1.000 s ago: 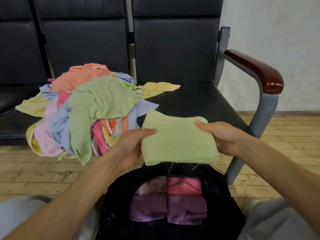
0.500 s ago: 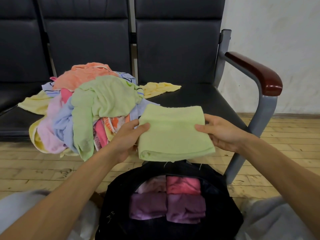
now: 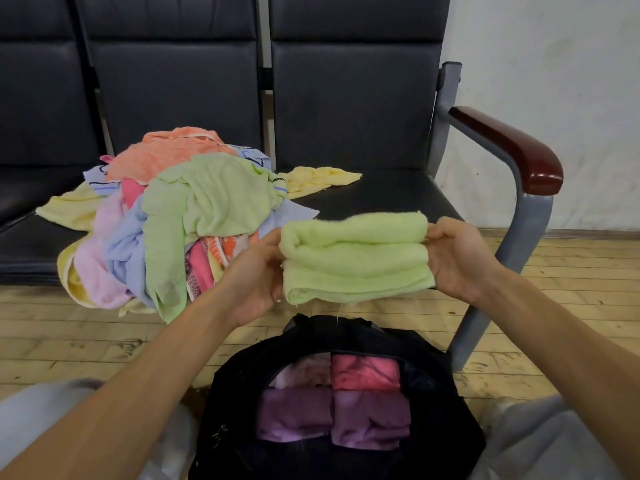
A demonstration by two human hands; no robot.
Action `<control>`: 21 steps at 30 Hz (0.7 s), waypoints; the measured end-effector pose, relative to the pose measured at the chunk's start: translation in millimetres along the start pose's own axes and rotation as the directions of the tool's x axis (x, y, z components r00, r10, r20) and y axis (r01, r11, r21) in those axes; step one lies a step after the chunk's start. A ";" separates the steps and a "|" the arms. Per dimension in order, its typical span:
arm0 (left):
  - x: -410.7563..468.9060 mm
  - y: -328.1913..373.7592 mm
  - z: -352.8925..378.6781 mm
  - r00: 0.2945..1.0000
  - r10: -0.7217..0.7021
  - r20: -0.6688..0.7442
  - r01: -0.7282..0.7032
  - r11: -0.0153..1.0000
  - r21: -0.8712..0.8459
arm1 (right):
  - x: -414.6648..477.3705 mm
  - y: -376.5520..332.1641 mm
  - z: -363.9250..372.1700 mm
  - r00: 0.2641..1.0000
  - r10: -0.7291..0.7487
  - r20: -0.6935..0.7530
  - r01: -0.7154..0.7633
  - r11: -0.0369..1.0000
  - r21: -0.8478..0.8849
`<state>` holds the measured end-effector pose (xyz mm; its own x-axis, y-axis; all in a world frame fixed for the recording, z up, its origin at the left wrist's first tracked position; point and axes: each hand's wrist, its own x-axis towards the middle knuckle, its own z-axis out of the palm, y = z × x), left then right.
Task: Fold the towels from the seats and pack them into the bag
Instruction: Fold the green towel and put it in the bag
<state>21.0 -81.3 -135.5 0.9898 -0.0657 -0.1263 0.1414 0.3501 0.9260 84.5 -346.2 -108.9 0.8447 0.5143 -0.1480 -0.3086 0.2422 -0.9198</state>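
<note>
A light green towel [image 3: 355,259], folded into a thick bundle, hangs in the air above the front edge of the right seat. My left hand [image 3: 258,275] grips its left end and my right hand [image 3: 457,258] grips its right end. Directly below, between my knees, an open black bag [image 3: 433,372] holds folded pink and purple towels [image 3: 334,407]. A heap of unfolded towels [image 3: 180,216] in green, orange, blue, pink and yellow lies on the middle seat. One yellow towel [image 3: 317,178] lies apart on the right seat.
Black padded seats [image 3: 381,195] in a row stand against a white wall. The right seat has a grey metal frame with a dark red armrest [image 3: 509,147]. Wooden floor boards [image 3: 69,334] run below. My grey trouser knees flank the bag.
The green towel has been folded over once more, from a flat rectangle to a narrower, thicker bundle, and both hands have lifted it a little.
</note>
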 end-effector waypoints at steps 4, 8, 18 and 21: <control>1.0 -1.5 -2.8 0.996 -0.079 0.039 0.078 0.997 0.028 | 4.1 6.4 -4.4 0.994 0.045 -0.096 -0.058 0.989 -0.138; 3.5 -7.9 -1.3 0.996 -0.064 0.055 0.054 0.985 0.166 | 9.5 13.5 -9.9 0.992 0.123 -0.022 -0.124 0.951 -0.284; 5.6 -60.9 -12.1 0.926 -0.200 -0.320 0.288 0.923 0.255 | 23.1 65.2 -10.7 0.954 0.159 -0.255 -0.269 0.832 -0.485; 7.5 -90.8 -28.6 0.891 -0.304 -0.336 0.406 0.864 0.297 | 30.6 102.6 -10.4 0.930 0.224 -0.292 -0.355 0.754 -0.553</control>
<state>16.1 -86.8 -230.7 0.8451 0.1494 -0.5133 0.5193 -0.0013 0.8546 83.2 -314.2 -211.6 0.8438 0.2927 -0.4499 -0.2908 -0.4551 -0.8416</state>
